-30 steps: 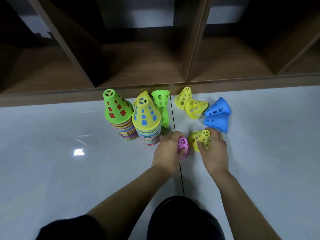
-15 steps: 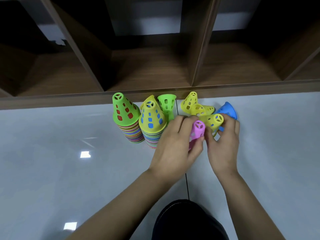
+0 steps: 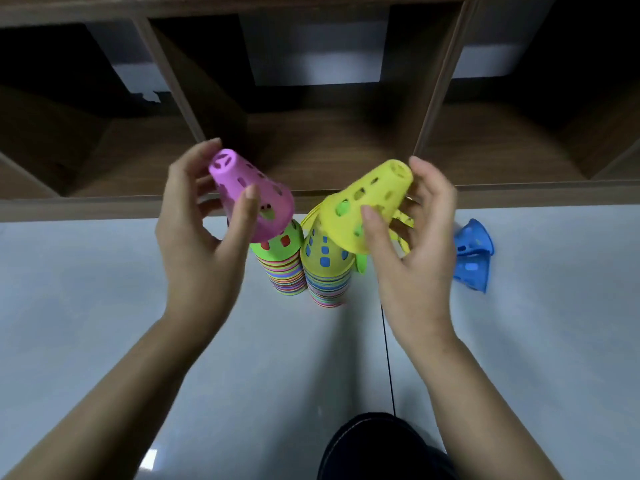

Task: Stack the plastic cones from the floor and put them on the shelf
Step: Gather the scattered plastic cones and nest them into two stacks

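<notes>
**Item 1. Cones in hand.**
- Our left hand [image 3: 197, 244] grips a pink cone [image 3: 252, 195]. The thumb lies on its near wall and the fingers curl round the far side. The cone is held in the air, tilted, above the green-topped stack [image 3: 282, 268].
- Our right hand [image 3: 415, 258] grips a yellow cone [image 3: 367, 206] the same way, thumb in front and fingers clamped behind. This cone is tilted over the yellow-topped stack [image 3: 327, 271].
- Neither cone is nested on anything yet.

**Item 2. Cones stacked.**
- Two tall multicoloured stacks stand upright on the floor [image 3: 104, 306], just beside each other and close to the shelf [image 3: 519, 192].
- We judge this to be the bulk of the set.

**Item 3. Cones loose.**
- Two blue cones [image 3: 472, 258] lie on their sides on the floor to the right, touching each other.
- A green cone [image 3: 362, 263] shows part of its rim beside the yellow-topped stack.
- Slivers of yellow plastic [image 3: 403, 220] show behind our right fingers. These are probably more loose cones, but the hand hides too much of them for a count.

**Item 4. Progress.**
- Stacking looks well advanced but is not finished.
- The two held cones, the blues, the green and whatever is hidden have yet to join a stack.
- We see no cone on the shelf boards in view, so the shelving step is not yet begun.
</notes>
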